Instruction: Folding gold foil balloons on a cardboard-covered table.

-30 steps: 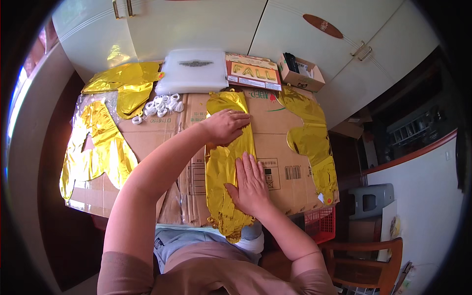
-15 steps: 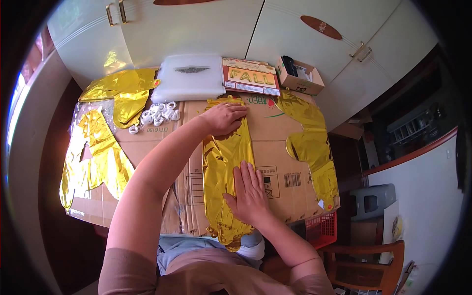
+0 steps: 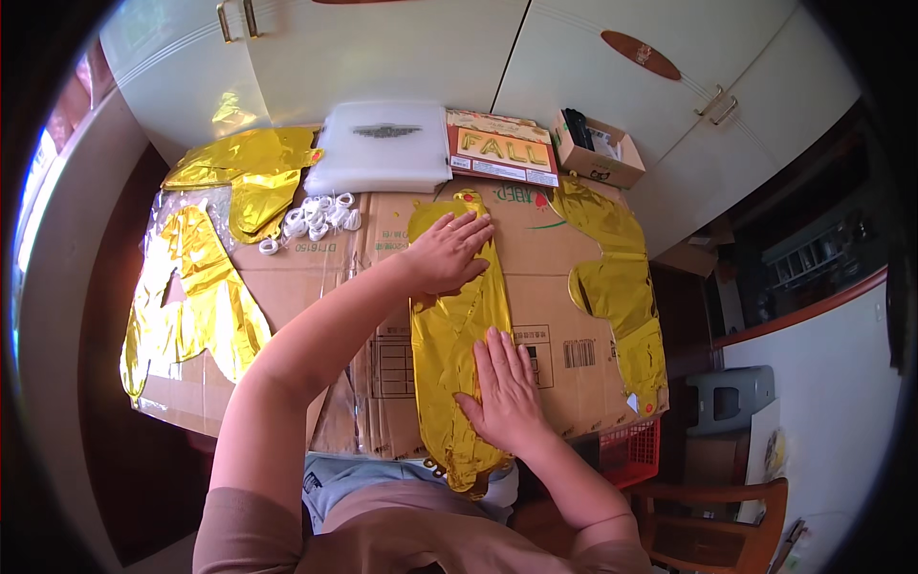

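Left hand (image 3: 449,253) shifted nearer — gold foil (image 3: 447,359) beneath.

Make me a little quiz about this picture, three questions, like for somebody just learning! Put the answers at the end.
1. True or false: the left hand and the right hand both lie on the same gold foil piece.
2. Which thing lies just right of the cloudy plastic stack?
a) a red basket
b) a flat printed package
c) a wooden chair
3. Fill in the colour: the small coiled bundles on the cardboard are ____.

Key: 1. True. 2. b. 3. White.
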`<state>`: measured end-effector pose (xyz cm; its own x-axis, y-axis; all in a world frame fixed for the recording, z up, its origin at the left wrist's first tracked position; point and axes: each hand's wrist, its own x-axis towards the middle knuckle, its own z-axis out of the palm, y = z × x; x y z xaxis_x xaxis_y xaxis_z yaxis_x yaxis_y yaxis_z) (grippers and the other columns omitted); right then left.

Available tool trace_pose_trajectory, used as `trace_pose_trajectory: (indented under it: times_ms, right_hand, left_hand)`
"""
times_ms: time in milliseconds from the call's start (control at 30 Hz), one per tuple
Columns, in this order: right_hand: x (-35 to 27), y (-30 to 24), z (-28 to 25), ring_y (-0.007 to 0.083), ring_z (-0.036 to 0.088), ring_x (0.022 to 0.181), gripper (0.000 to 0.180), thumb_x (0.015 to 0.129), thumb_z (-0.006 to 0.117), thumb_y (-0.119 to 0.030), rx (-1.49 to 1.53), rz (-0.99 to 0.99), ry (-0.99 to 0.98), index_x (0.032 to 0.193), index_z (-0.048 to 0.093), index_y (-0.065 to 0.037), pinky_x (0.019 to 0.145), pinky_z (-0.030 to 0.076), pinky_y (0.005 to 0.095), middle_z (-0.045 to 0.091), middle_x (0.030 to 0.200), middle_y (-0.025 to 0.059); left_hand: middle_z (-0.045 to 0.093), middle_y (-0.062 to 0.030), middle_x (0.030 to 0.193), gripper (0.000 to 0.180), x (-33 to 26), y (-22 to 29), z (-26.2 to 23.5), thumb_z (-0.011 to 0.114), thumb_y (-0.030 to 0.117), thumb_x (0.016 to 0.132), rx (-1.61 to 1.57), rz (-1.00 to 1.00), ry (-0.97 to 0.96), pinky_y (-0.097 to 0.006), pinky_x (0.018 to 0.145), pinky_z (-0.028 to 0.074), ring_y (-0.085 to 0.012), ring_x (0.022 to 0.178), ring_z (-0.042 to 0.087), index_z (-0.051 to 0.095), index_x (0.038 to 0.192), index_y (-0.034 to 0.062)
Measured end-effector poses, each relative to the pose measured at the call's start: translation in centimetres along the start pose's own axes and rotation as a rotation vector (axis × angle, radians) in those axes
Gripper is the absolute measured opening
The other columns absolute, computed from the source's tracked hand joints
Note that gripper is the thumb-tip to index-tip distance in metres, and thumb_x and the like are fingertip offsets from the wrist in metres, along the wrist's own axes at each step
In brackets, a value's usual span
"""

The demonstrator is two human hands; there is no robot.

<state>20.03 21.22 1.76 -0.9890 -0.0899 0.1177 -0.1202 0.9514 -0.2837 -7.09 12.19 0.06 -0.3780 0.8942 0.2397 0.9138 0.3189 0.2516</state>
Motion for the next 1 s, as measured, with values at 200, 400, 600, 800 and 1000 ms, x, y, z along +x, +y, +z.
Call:
trace_pose_trajectory:
  times_ms: [200, 400, 600, 800, 1000]
  right_hand:
    - [-0.6, 0.6, 0.1, 0.0446, 0.024, 0.15, 0.083, 0.096, 0.06, -0.044, -0.005, 0.0, -0.001, 0.154, 0.027, 0.005, 0.122, 0.017, 0.0561, 0.024, 0.161, 0.0291]
    - [-0.5, 0.3, 0.1, 0.042, 0.02, 0.152, 0.083, 0.096, 0.059, -0.045, -0.022, 0.019, -0.026, 0.153, 0.029, 0.006, 0.123, 0.015, 0.0554, 0.022, 0.162, 0.0287]
    - [-0.6, 0.2, 0.0, 0.041, 0.019, 0.153, 0.081, 0.096, 0.059, -0.046, -0.022, 0.023, -0.014, 0.152, 0.031, 0.006, 0.123, 0.015, 0.055, 0.022, 0.162, 0.0285]
    - [-0.5, -0.1, -0.2, 0.04, 0.019, 0.153, 0.08, 0.097, 0.057, -0.046, -0.01, 0.039, -0.02, 0.152, 0.032, 0.005, 0.123, 0.015, 0.055, 0.022, 0.162, 0.028]
    - [-0.7, 0.3, 0.4, 0.0399, 0.019, 0.153, 0.08, 0.097, 0.056, -0.047, -0.032, 0.025, 0.001, 0.153, 0.031, 0.005, 0.123, 0.015, 0.055, 0.022, 0.162, 0.0274]
  left_hand:
    - [0.048, -0.0196, 0.151, 0.053, 0.5, 1.2, -0.4, 0.053, 0.031, 0.1, 0.0, 0.094, 0.086, -0.048, 0.121, 0.028, -0.0346, 0.144, 0.04, 0.051, 0.142, -0.0013]
    - [0.052, -0.0184, 0.147, 0.048, 1.6, -0.1, -0.3, 0.055, 0.025, 0.098, -0.045, 0.095, 0.119, -0.045, 0.118, 0.034, -0.0339, 0.138, 0.047, 0.054, 0.138, -0.0009]
    - [0.053, -0.0187, 0.147, 0.048, 2.7, -1.7, 0.2, 0.055, 0.026, 0.098, -0.035, 0.056, 0.102, -0.045, 0.118, 0.035, -0.0341, 0.138, 0.048, 0.054, 0.139, 0.0]
    - [0.049, -0.0179, 0.15, 0.054, 2.9, -1.8, -0.1, 0.055, 0.029, 0.098, 0.037, -0.004, 0.068, -0.046, 0.121, 0.03, -0.0331, 0.143, 0.042, 0.049, 0.144, 0.0016]
    - [0.04, -0.017, 0.158, 0.059, 1.2, 0.8, -1.1, 0.053, 0.033, 0.1, 0.053, 0.121, 0.145, -0.048, 0.123, 0.024, -0.0318, 0.148, 0.035, 0.042, 0.15, 0.0029]
